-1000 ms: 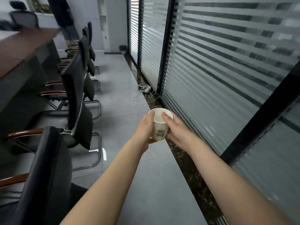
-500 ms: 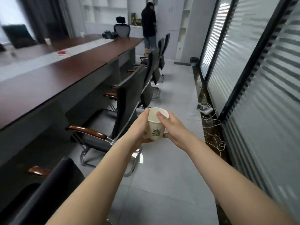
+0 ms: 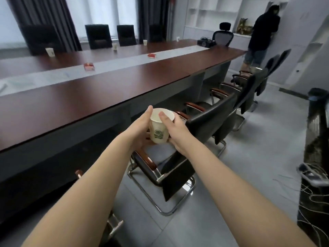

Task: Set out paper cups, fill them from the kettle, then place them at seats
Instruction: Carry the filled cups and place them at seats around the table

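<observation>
cup (image 3: 159, 130): upright in the air over a chair (image 3: 204, 125), just short of the table (image 3: 106, 90). left hand (image 3: 140, 128) and right hand (image 3: 176, 133): fingers curled round its sides. fill level: cannot tell. far cups (image 3: 50, 52): four already along the far edge, seemingly. near side: none set down.

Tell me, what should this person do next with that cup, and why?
Probably carry the paper cup forward and set it on the conference table, at its near edge by the closest chair. The left hand and right hand hold it short of the table; far-side seats have cups, this side shows none.
</observation>
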Demonstrator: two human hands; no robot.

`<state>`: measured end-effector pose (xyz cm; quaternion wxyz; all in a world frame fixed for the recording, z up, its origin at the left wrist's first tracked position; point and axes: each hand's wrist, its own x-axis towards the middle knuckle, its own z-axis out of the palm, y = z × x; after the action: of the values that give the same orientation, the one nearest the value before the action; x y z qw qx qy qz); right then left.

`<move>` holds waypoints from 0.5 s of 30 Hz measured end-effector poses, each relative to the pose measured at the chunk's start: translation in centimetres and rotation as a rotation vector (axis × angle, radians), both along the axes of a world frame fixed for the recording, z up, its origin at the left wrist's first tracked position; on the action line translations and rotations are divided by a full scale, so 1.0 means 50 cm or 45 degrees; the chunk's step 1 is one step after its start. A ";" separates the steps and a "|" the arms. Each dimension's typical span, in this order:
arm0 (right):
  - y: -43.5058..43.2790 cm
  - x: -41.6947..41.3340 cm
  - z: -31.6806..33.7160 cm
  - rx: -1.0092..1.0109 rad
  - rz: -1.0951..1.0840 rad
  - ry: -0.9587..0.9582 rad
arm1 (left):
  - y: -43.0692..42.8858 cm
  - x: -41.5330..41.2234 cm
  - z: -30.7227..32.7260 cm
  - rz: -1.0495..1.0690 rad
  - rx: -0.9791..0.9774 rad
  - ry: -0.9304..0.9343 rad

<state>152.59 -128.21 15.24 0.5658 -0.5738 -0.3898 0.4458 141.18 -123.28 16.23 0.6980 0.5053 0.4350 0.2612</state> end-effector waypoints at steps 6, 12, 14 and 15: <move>0.256 -0.004 -0.009 -0.018 0.138 0.056 | 0.229 -0.012 -0.004 0.124 0.020 0.022; 0.468 -0.013 -0.011 -0.042 0.226 0.021 | 0.407 -0.029 0.000 0.207 0.079 0.056; 0.528 -0.014 -0.006 -0.028 0.254 0.005 | 0.458 -0.036 0.000 0.226 0.086 0.046; 0.557 -0.015 -0.003 -0.026 0.270 0.004 | 0.484 -0.040 -0.001 0.243 0.093 0.040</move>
<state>151.85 -100.38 15.10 0.5103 -0.5344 -0.4427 0.5080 139.18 -99.10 16.18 0.6443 0.4907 0.4822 0.3341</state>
